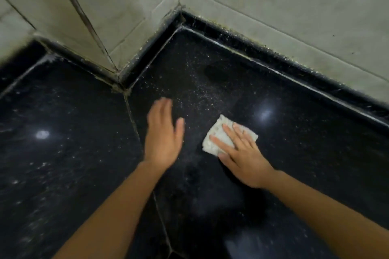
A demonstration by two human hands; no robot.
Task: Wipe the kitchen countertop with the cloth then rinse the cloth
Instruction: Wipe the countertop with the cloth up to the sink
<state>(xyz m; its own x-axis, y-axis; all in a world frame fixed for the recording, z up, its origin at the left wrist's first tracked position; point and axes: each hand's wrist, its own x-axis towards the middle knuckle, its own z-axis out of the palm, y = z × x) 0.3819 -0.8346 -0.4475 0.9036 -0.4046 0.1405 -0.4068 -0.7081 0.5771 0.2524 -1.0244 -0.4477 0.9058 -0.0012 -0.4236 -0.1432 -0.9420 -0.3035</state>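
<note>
Counter [294, 153] of black, polished, speckled stone fills most of the view and meets pale wall tiles [273, 6] at an inner corner; a grout seam [134, 122] runs across it from that corner toward the person, and 2 bright reflections [264, 112] show on the gloss; a scatter of pale specks [189, 90] lies on the stone between the corner and the hands, so the wiping looks far from finished and the rinse not yet due.

Left hand [163, 134] comes next in size; it is blurred, its fingers straight and close together, holding nothing, just right of the seam; whether it touches the stone I cannot tell. Right hand [242, 153] lies flat with its fingers [229, 135] spread and straight, pressing down on the cloth rather than curling round it.

Cloth [217, 130], the smallest, is a pale folded pad lying flat on the counter under those fingers, near the specks and well apart from the wall; its far corners show beyond the fingertips. It looks light, soft and limp, with a nubby weave; so judged, it should slide easily on glossy stone and bunch if pushed from 1 edge, so a flat hand over its middle suits wiping; for the rinse, gathering it from the middle into a fist would serve, since nothing about it seems fragile.
</note>
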